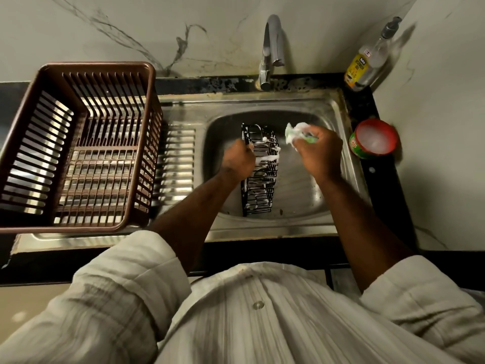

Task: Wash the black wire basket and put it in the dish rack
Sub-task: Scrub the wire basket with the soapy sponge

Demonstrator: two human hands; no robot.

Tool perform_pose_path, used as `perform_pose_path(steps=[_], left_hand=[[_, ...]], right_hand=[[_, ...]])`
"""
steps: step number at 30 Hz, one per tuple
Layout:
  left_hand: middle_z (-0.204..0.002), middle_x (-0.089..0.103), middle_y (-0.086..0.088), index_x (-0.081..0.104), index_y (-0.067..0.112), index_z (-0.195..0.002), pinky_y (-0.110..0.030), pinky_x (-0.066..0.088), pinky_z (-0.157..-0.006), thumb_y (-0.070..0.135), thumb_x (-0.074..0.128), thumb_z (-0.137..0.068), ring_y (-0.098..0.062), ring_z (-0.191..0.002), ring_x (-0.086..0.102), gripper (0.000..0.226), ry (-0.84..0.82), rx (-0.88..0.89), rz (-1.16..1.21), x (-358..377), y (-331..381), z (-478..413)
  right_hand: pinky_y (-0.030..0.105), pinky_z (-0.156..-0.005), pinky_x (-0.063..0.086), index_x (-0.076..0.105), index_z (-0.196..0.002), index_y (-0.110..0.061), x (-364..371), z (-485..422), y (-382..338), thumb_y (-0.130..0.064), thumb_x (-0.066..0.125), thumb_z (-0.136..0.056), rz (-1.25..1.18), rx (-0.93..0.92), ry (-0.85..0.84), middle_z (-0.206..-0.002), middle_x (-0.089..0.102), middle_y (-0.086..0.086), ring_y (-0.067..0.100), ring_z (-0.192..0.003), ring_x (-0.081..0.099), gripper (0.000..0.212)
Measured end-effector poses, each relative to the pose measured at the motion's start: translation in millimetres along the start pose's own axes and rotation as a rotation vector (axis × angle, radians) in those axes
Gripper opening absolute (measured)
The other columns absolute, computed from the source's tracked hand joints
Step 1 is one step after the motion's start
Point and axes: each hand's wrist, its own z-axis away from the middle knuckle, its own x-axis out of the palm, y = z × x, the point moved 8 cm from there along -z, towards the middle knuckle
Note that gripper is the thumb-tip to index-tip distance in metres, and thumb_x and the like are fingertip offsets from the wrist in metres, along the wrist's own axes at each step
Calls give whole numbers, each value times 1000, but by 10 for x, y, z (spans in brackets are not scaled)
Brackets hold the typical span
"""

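suds are sitting all over the black wire basket [262, 174], which is standing in the steel sink [301, 111] bowl, leaning a bit toward its left side. left hand [240, 160] is curling around the basket's upper left rim, fingers wrapped on the wire, so the basket is hanging mostly below and to the right of that grip. right hand [321, 151] is hovering just right of the basket's top end, squeezing a foamy green scrubber [299, 134] that's poking out past the fingers; scrubber is sitting near the basket, can't tell if it's touching. brown dish rack [78, 143] is sitting on the drainboard well off to the left, nothing in it that i can see. faucet [271, 51] is standing behind the bowl. red-rimmed soap tub [375, 139] and a pump bottle [367, 61] are parked on the counter at the right. rolled-up pale sleeves are showing at the bottom.
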Motion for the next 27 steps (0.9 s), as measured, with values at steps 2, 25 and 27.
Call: perform_pose_path(steps=[2,25,27], left_hand=[[-108,64,-11,57,4,-105,-44,56,-88,16,44,-103,-27,-93,65,17,-17,9,-10,21,28,34],[-118,62,-15,26,9,-150,-47,57,-86,14,54,-98,-32,-102,64,59,-137,120,-141,607,-20,305],[-113,65,-11,41,13,-134,-47,57,-86,14,58,-97,-30,-101,66,41,-143,110,-82,597,-12,313]], right_hand=[[0,-62,40,72,-120,-10,64,-41,-31,-19,76,-82,-27,0,-37,-107,75,4,6,-85,63,39],[40,-75,56,78,-95,-3,367,302,100,-28,78,-87,184,-125,-205,-90,77,14,27,-83,71,26],[32,-78,56,79,-100,-5,368,313,108,-29,78,-87,177,-103,-218,-95,78,12,22,-88,72,27]])
